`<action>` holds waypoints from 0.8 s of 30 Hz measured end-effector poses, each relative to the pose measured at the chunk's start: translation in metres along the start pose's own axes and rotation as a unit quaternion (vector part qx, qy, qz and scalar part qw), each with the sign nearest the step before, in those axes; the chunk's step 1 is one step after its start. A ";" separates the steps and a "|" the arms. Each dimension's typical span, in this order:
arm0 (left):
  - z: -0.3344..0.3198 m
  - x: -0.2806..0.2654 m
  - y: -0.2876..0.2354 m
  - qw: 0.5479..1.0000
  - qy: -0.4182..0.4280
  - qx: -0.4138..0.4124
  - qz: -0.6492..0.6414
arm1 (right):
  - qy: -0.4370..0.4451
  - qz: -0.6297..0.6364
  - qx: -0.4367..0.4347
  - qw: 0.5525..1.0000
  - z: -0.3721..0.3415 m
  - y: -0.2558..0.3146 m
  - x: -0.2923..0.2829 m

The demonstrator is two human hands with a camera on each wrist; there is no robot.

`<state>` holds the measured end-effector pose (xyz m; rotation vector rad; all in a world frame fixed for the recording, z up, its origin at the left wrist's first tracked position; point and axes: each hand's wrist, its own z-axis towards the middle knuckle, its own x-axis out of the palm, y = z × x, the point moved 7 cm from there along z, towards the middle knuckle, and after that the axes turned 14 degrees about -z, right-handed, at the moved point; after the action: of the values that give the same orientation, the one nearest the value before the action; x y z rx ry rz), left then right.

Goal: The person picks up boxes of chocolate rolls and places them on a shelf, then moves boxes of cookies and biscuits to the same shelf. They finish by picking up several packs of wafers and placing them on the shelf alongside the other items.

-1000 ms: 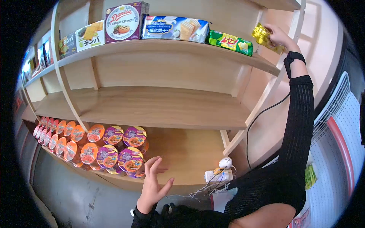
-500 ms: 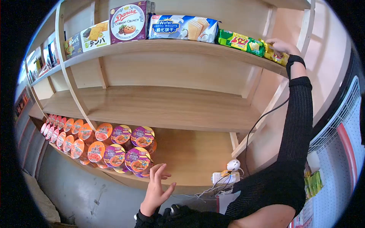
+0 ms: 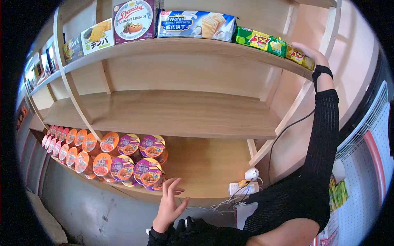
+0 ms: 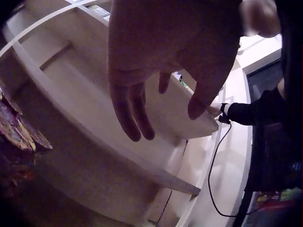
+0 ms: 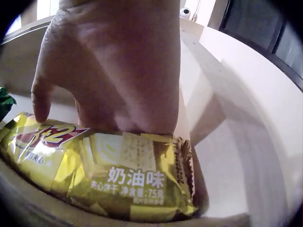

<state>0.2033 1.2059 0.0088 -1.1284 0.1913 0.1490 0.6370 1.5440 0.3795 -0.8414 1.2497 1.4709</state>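
Note:
At the right end of the upper shelf [image 3: 186, 42], my right hand [image 3: 310, 53] reaches over a yellow 3+2 sandwich-biscuit pack [image 3: 300, 57]. In the right wrist view the thumb [image 5: 41, 105] comes down at the pack's top edge, and the other fingers are hidden behind the pack. The pack lies along the shelf's front edge, label outward, beside a green 3+2 biscuit pack [image 3: 261, 41]. My left hand [image 3: 167, 207] hangs in the air in front of the lower shelf, fingers loosely extended and holding nothing, near purple-lidded noodle cups [image 3: 147, 172].
Further left on the upper shelf stand a blue wafer pack [image 3: 197, 25], a Danisa cookie box [image 3: 134, 21] and a white biscuit box [image 3: 97, 37]. Orange-lidded cups [image 3: 102, 164] line the lower shelf. A power strip [image 3: 244, 188] with cords sits at its right; a black cable [image 3: 283, 123] hangs from the right wrist.
My right hand has brought the yellow biscuit pack down and left onto the shelf beside the green one. Its fingers have since straightened over the pack. The left hand has barely moved.

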 end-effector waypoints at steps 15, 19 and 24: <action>-0.032 -0.026 0.005 0.999 -0.035 -0.023 -0.006 | -0.206 0.054 -0.097 0.972 -0.002 -0.002 -0.007; -0.042 -0.042 0.004 0.997 -0.063 -0.034 0.008 | -0.172 -0.059 -0.079 0.980 -0.013 0.020 -0.012; -0.053 -0.050 0.005 0.997 -0.060 -0.040 0.031 | -0.122 0.018 -0.086 0.989 -0.023 0.065 0.009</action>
<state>0.1499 1.1587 -0.0062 -1.1901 0.1147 0.2803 0.5703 1.5250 0.3846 -0.7289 0.9712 1.6735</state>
